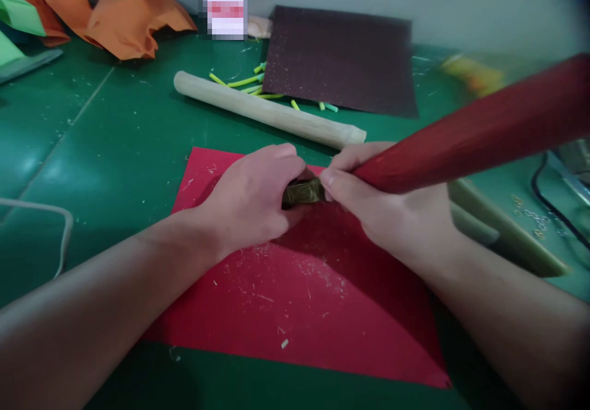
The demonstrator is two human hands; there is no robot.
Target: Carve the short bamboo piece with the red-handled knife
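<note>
My left hand (pixel 258 195) is closed around a dark olive-brown piece, glossy and ridged like bamboo (pixel 303 193), above a red sheet (pixel 295 311). Most of that piece is hidden by the fingers. My right hand (pixel 387 204) grips a tool with a thick, dark red handle (pixel 474 130), which slants up to the right edge of the view. The fingers of this hand meet the right end of the bamboo-like piece; they cover the tool's working end. Pale shavings and crumbs are scattered over the red sheet.
Behind my hands a pale wooden rod (pixel 267 107) lies across the green tabletop (pixel 115 121). A dark brown sheet (pixel 341 59) rests over several yellow-green thin sticks. Split green pieces (pixel 507 232) and a black cable (pixel 553 207) are at right; crumpled orange paper (pixel 133 19) sits back left.
</note>
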